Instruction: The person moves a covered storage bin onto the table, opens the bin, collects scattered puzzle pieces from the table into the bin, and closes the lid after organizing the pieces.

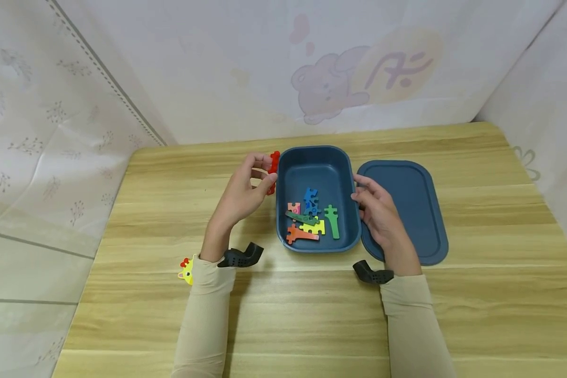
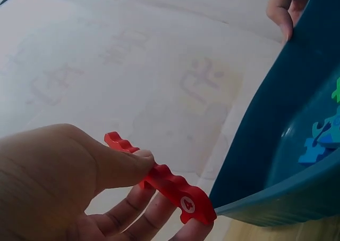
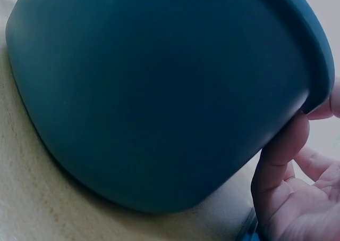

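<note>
My left hand (image 1: 248,191) pinches a red puzzle piece (image 2: 172,185) between thumb and fingers, just outside the left rim of a dark blue box (image 1: 281,220). This piece has a wavy edge and a round white mark bearing a number. The right hand (image 1: 380,210) grips the box's right side at the rim. In the right wrist view, its fingers (image 3: 281,150) meet the outer wall under the rim. Inside the box lie several puzzle pieces, among them a green one (image 1: 332,220), an orange one (image 1: 302,234), a yellow one (image 1: 317,228) and a blue one (image 1: 310,195).
A dark blue lid (image 1: 406,210) lies flat to the right of the box, partly under the right hand. A yellow animal-face piece (image 1: 186,272) rests by the left sleeve. The wooden table (image 1: 307,315) meets patterned cloth at the back and left.
</note>
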Demonstrator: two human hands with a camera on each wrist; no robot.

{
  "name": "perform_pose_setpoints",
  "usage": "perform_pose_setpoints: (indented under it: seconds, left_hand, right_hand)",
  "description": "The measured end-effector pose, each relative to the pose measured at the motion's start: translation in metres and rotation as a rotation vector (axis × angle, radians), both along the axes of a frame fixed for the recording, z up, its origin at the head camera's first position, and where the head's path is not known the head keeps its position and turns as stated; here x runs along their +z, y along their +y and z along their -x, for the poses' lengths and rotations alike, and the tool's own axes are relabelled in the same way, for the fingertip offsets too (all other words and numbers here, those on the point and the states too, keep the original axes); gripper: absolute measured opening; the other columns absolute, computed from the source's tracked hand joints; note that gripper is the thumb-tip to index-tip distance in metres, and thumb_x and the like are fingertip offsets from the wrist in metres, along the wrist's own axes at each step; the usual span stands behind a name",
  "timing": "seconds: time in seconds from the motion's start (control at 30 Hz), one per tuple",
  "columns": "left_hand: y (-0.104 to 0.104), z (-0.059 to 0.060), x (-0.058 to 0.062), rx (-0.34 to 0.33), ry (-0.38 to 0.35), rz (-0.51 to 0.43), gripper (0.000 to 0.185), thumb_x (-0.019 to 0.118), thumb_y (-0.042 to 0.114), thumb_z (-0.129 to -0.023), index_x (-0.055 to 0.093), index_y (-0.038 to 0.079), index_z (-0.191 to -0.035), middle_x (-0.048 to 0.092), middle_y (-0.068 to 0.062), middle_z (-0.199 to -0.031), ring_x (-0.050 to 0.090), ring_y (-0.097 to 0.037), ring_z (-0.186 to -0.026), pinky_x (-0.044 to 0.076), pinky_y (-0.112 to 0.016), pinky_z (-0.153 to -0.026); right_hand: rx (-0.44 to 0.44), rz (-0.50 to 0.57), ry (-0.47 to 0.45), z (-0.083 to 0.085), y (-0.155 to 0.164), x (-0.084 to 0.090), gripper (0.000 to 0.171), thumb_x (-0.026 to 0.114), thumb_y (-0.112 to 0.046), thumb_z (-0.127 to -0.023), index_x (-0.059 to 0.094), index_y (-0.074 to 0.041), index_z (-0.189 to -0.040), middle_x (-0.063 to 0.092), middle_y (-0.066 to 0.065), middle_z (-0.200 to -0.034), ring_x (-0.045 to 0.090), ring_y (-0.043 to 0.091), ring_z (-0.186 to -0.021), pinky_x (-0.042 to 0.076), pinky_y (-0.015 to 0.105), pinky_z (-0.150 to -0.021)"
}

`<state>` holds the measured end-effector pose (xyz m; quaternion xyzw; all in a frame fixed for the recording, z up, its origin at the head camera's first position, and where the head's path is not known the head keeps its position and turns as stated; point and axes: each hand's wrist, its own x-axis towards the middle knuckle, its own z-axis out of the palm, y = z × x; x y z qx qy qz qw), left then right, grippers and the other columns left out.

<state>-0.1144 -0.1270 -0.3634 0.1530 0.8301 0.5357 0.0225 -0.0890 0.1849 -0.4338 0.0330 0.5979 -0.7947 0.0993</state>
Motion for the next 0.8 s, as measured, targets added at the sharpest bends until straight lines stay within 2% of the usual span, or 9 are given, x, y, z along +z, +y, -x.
perform_pose_setpoints:
  seconds: [0.27,0.63,0.8]
  left_hand:
    - [0.0041,-0.0027,-0.0002,-0.017,-0.003,-0.03,0.031,0.067,0.008,-0.104,0.056,0.007,-0.133,0.061,-0.014,-0.126,0.063,-0.031,-0.106,0.058,-0.034,-0.075]
    - [0.0094,-0.0002,-0.0006,-0.043,-0.002,-0.041,0.027,0.069,0.009,-0.103,0.06,0.007,-0.128,0.063,-0.013,-0.123,0.066,-0.03,-0.101,0.059,-0.031,-0.07]
    - [0.0087,0.0007,-0.002,-0.034,-0.003,-0.031,0.027,0.068,0.01,-0.103,0.061,0.008,-0.129,0.063,-0.012,-0.123,0.065,-0.029,-0.102,0.058,-0.033,-0.072]
  right_hand:
    - [-0.001,-0.007,-0.008,-0.0023,0.0004,-0.0008,0.058,0.051,-0.003,-0.106,0.033,-0.003,-0.161,0.069,-0.006,-0.099,0.068,0.008,-0.085,0.06,0.021,-0.072]
    - [0.002,-0.006,-0.006,-0.0007,0.0007,0.0006,0.061,0.051,-0.003,-0.106,0.03,-0.003,-0.164,0.069,-0.006,-0.101,0.068,0.007,-0.085,0.059,0.021,-0.071]
    - [0.001,-0.007,-0.002,-0.0007,0.0006,0.0019,0.06,0.051,-0.003,-0.106,0.031,-0.003,-0.163,0.068,-0.007,-0.1,0.067,0.007,-0.084,0.059,0.021,-0.071]
